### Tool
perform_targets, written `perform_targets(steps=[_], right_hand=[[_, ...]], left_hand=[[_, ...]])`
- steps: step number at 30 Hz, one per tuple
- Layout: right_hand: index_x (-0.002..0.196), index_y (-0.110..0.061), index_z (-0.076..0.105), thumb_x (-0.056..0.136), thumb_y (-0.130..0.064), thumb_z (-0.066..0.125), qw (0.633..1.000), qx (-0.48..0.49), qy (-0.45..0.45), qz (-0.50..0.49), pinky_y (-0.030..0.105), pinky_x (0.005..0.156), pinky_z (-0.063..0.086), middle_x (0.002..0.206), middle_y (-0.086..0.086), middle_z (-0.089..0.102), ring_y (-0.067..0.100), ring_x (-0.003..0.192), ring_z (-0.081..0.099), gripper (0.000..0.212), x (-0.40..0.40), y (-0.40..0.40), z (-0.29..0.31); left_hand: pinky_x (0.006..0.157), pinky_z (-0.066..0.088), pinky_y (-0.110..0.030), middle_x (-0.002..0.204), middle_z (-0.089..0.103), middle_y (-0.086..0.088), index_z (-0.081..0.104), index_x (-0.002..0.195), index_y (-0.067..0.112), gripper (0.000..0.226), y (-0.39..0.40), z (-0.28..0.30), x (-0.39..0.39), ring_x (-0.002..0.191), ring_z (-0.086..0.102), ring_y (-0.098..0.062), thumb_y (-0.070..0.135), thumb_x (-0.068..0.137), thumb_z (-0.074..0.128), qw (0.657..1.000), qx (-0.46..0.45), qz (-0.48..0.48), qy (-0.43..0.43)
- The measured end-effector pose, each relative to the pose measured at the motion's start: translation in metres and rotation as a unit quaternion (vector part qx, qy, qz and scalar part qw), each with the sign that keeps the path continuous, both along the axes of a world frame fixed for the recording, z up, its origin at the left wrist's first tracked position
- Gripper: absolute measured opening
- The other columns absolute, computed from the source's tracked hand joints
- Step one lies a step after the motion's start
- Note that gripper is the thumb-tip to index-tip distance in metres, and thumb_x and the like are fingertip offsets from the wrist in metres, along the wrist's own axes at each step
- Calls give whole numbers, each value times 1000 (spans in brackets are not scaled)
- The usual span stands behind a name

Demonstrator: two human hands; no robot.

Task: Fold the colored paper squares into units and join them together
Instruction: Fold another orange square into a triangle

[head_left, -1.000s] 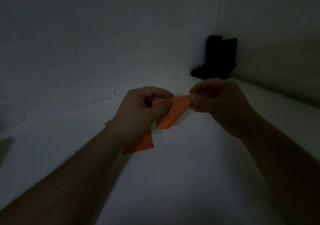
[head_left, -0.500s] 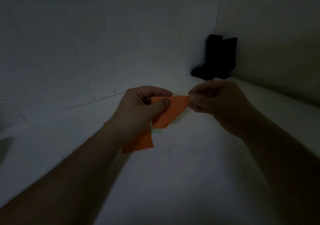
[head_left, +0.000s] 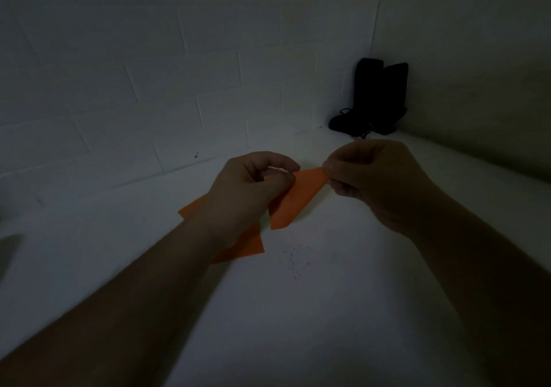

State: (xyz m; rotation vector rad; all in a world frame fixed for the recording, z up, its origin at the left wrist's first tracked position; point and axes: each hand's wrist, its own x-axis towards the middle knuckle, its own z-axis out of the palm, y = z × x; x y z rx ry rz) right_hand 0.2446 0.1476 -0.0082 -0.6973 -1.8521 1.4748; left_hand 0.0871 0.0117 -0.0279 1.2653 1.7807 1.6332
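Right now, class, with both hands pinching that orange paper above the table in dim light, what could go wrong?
1. The left hand and right hand pinch opposite ends of the folded orange paper; pulling apart could tear it or shift the crease.
2. The light is dim, so edges may be misaligned unnoticed.
3. Another orange piece lies under the left forearm on the table; the arm might crumple it or sweep it away.

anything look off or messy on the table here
Only a scatter of small dark specks on the white table, just below the orange paper that both hands hold; whether they are crumbs or marks cannot be told. The other orange paper lies flat under the left arm. Nothing looks torn.
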Motion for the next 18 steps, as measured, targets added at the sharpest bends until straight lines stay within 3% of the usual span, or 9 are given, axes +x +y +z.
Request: perform_targets(steps=[2, 4, 6, 10, 12, 15, 18], right_hand=[[84, -5, 71, 87, -2, 72, 1000, 17, 1, -7, 33, 70, 60, 73, 15, 71, 18, 63, 66, 5, -1, 0, -1], [84, -6, 71, 87, -1, 72, 1000, 26, 4, -7, 30, 68, 60, 68, 7, 71, 15, 61, 65, 5, -1, 1, -2], [85, -8, 70, 87, -1, 71, 1000, 7, 19, -4, 28, 67, 59, 67, 3, 71, 15, 62, 67, 7, -1, 1, -1], [85, -12, 70, 90, -2, 68, 996, -66, 50, 15, 30, 73, 61, 73, 6, 73, 20, 72, 72, 12, -3, -1, 1], [83, -10, 71, 90, 0, 68, 996, -74, 53, 17, 31, 74, 61, 74, 8, 74, 20, 72, 72, 13, -2, -1, 2], [84, -9, 71, 87, 4, 69, 999, -37, 38, 12, 31, 72, 62, 72, 7, 75, 18, 69, 73, 13, 1, -2, 3], [89, -14, 71, 83, 5, 72, 999, 21, 24, -6, 34, 74, 62, 77, 6, 76, 19, 73, 73, 20, 2, -1, 1]], left_hand=[[60, 52, -28, 70, 71, 4, 78, 102, 22, 11, 0, 0, 3, 60, 62, -15, 16, 96, 71, 1000, 0, -1, -8], [69, 58, -34, 85, 78, 4, 79, 102, 26, 12, 1, 1, 2, 70, 70, -16, 20, 93, 75, 1000, 8, 13, -1], [74, 57, -31, 93, 79, 9, 80, 99, 29, 11, 2, 0, 1, 80, 73, -9, 22, 91, 78, 999, 21, 29, 15], [85, 59, -32, 97, 78, 15, 81, 98, 34, 13, 1, 0, -2, 92, 73, -6, 25, 89, 80, 997, 35, 47, 53], [78, 58, -28, 94, 78, 17, 81, 98, 35, 13, 1, 0, -4, 86, 72, -3, 27, 89, 80, 995, 39, 62, 65], [75, 52, -19, 91, 77, 20, 81, 97, 35, 13, -1, 2, -7, 83, 70, 2, 26, 88, 82, 991, 41, 77, 101], [81, 57, -21, 96, 77, 22, 80, 98, 37, 15, -2, 3, -7, 92, 71, 4, 27, 87, 82, 988, 43, 76, 124]])
